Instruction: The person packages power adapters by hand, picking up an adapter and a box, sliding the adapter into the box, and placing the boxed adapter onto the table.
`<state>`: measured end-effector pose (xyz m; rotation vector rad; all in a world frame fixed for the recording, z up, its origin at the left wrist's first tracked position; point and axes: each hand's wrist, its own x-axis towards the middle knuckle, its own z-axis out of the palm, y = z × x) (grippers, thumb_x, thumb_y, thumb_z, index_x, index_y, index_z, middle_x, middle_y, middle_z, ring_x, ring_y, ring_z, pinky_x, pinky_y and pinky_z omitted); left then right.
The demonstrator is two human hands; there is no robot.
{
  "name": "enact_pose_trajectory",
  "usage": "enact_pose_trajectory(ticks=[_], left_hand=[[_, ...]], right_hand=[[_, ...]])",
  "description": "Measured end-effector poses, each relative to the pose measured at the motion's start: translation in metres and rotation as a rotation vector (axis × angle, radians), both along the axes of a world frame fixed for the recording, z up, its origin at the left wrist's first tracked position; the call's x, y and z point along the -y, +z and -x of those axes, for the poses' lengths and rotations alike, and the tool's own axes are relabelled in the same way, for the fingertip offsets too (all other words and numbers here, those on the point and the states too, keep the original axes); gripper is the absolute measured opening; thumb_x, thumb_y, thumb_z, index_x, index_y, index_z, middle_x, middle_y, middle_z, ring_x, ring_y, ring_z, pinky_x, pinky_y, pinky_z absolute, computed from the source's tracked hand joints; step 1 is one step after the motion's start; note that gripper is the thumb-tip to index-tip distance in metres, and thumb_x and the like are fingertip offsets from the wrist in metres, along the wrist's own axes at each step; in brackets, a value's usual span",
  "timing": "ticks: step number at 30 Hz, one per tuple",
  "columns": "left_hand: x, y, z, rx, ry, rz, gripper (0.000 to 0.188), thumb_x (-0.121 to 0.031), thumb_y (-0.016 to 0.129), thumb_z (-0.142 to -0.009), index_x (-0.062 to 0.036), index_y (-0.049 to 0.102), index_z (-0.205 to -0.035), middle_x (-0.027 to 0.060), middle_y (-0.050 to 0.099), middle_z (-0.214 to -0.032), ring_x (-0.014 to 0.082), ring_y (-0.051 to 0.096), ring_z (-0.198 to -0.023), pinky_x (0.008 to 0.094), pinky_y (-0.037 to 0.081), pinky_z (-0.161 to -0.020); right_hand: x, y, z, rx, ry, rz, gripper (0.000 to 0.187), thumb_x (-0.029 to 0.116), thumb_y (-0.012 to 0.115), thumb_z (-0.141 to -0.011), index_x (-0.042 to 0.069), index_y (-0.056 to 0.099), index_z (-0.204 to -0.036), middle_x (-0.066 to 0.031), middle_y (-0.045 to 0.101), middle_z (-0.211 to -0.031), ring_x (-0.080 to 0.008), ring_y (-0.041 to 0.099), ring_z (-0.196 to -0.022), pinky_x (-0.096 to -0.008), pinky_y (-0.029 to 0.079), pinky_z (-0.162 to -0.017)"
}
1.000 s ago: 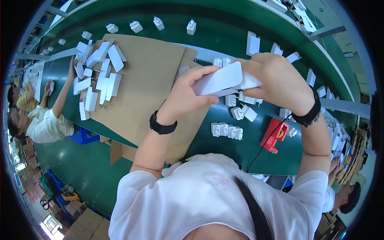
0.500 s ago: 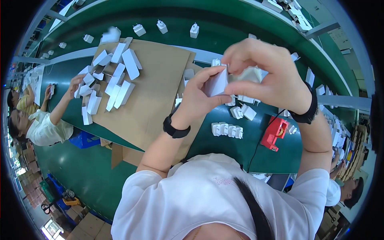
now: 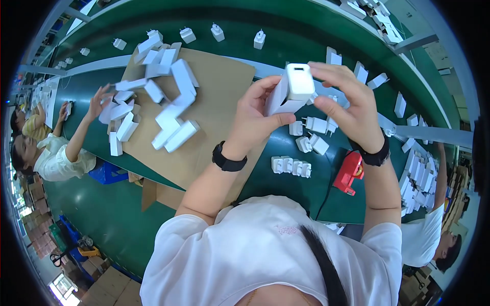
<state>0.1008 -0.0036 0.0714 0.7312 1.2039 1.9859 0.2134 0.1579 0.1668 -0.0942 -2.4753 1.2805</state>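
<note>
In my left hand is a small white box, gripped between thumb and fingers. A white charger with a port slot in its end stands against the box's right side, facing up. My right hand curls at the charger's right edge, with its fingertips and thumb against it. Whether the charger is partly inside the box I cannot tell. Beneath my hands, several loose white chargers lie on the green table. Closer to me is a tight row of chargers.
On the left, brown cardboard bears several white boxes. A co-worker's hand reaches to them. A red tape dispenser stands at the right. Spaced-out chargers stand on the green belt beyond. Another pile of boxes lies far right.
The charger's slotted end has come into view beside the box. My right hand has moved down and its fingers are less arched. Boxes on the cardboard have shifted; some are blurred. Belt chargers moved right.
</note>
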Motion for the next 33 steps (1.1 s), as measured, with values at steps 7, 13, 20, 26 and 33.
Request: enact_pose_trajectory(ticks=[7,13,20,26,33], left_hand=[[0.000,0.004,-0.007,-0.122,-0.005,0.151,0.069,-0.003,0.080,-0.059,-0.0079,0.049,-0.121,0.0056,0.055,-0.111,0.0188,0.052,-0.105,0.0321,0.042,-0.091],[0.004,0.010,-0.011,-0.073,-0.011,0.127,0.071,-0.003,0.081,-0.058,-0.0060,0.048,-0.121,0.0052,0.055,-0.110,0.0179,0.053,-0.102,0.0321,0.042,-0.089],[0.010,0.018,-0.009,0.041,-0.053,0.034,0.072,-0.001,0.082,-0.058,-0.0036,0.048,-0.121,0.0045,0.055,-0.111,0.0171,0.053,-0.101,0.0316,0.043,-0.088],[0.011,0.029,-0.016,-0.126,-0.131,0.077,0.066,-0.002,0.081,-0.059,-0.0032,0.052,-0.119,0.0066,0.056,-0.111,0.0187,0.054,-0.102,0.0322,0.043,-0.090],[0.006,0.035,-0.012,0.097,-0.085,0.041,0.068,0.000,0.078,-0.063,-0.0005,0.046,-0.123,0.0077,0.056,-0.112,0.0183,0.054,-0.104,0.0315,0.043,-0.091]], right_hand=[[0.002,0.008,0.008,-0.136,0.099,-0.223,0.033,0.010,0.070,-0.071,0.005,0.063,-0.103,-0.0144,0.059,-0.115,-0.0290,0.057,-0.099,-0.0355,0.044,-0.085],[0.004,0.002,0.004,-0.221,0.111,-0.089,0.020,0.001,0.065,-0.069,0.002,0.065,-0.089,-0.0149,0.063,-0.104,-0.0254,0.060,-0.086,-0.0322,0.047,-0.077],[0.005,0.005,-0.002,-0.325,0.054,-0.269,0.019,-0.001,0.066,-0.067,0.000,0.064,-0.086,-0.0133,0.064,-0.102,-0.0250,0.059,-0.085,-0.0306,0.048,-0.074],[0.009,0.011,0.001,-0.144,0.137,-0.143,0.015,0.004,0.068,-0.071,0.002,0.066,-0.085,-0.0128,0.064,-0.099,-0.0247,0.058,-0.087,-0.0309,0.046,-0.074],[-0.001,0.016,-0.005,-0.054,0.029,0.023,0.054,0.031,0.072,-0.074,0.004,0.055,-0.117,-0.0144,0.055,-0.119,-0.0239,0.055,-0.104,-0.0319,0.044,-0.083]])
